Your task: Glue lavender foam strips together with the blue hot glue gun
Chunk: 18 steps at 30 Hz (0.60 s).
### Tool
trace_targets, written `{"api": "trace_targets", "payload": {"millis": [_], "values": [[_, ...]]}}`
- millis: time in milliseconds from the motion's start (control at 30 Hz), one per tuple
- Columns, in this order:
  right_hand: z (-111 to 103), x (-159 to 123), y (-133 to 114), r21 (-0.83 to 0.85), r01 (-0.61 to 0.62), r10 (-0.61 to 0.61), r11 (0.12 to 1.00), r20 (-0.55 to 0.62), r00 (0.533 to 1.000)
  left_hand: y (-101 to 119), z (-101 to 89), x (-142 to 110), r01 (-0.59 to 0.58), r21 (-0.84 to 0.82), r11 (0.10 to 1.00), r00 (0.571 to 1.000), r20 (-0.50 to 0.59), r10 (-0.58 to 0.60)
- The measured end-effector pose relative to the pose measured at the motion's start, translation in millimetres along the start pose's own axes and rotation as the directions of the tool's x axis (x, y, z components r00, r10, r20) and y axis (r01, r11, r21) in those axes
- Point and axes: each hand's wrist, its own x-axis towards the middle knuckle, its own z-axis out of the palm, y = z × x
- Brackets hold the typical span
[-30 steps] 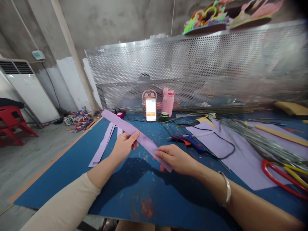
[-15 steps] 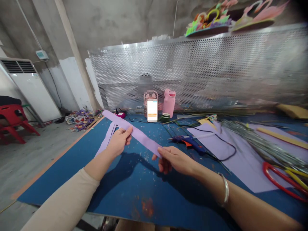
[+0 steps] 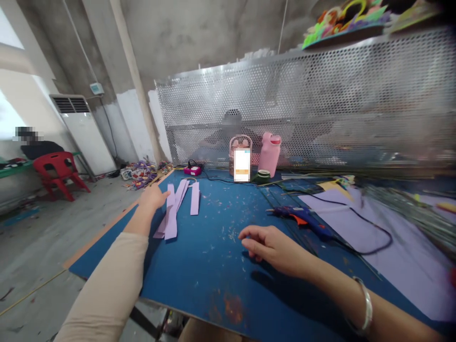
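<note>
At the left of the table, my left hand (image 3: 152, 198) reaches over beside several purple paper strips (image 3: 171, 225). Its thumb side meets the edge of the leftmost strip; the other fingers are hidden, so whether they grip it cannot be told. The strips overlap, and a shorter purple strip (image 3: 194, 199) lies apart on their right. Above the middle of the table hovers my right hand (image 3: 265, 244), its fingers loosely bent and thumb apart, holding nothing. A blue glue gun (image 3: 302, 218) with an orange trigger lies beyond it to the right.
Purple paper sheets (image 3: 377, 247) and a blurred bundle of thin stems (image 3: 402, 213) cover the table's right side. A lit phone (image 3: 242, 165), a pink bottle (image 3: 270, 154) and a green jar (image 3: 264, 176) stand at the back. A person sits far left on a red chair (image 3: 59, 168).
The purple strip stretched between both hands has left my right hand. My left hand has moved left to the strips on the table. The view has swung left.
</note>
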Motion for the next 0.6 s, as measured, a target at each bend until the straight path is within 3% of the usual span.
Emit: {"api": "trace_targets", "payload": {"millis": [100,267,500,600], "values": [[-1,-1,-1,-0.094,0.042,-0.042,0.995,-0.004,0.999,13,23.8,-7,-0.033,0.082,0.996,0.999,-0.012,0.034],[-3,-2,-7,-0.226,0.084,-0.088,0.971,-0.007,0.996,25,61.3,-28,-0.116,0.070,0.991,0.981,0.166,0.103],[-4,-3,-10,-0.292,0.098,-0.107,0.951,-0.015,0.994,37,68.2,-38,-0.177,-0.173,0.969,0.951,0.223,0.213],[-8,-3,-8,-0.286,0.087,-0.121,0.954,-0.104,0.987,54,65.2,-47,-0.166,-0.346,0.923,0.946,0.208,0.248]]}}
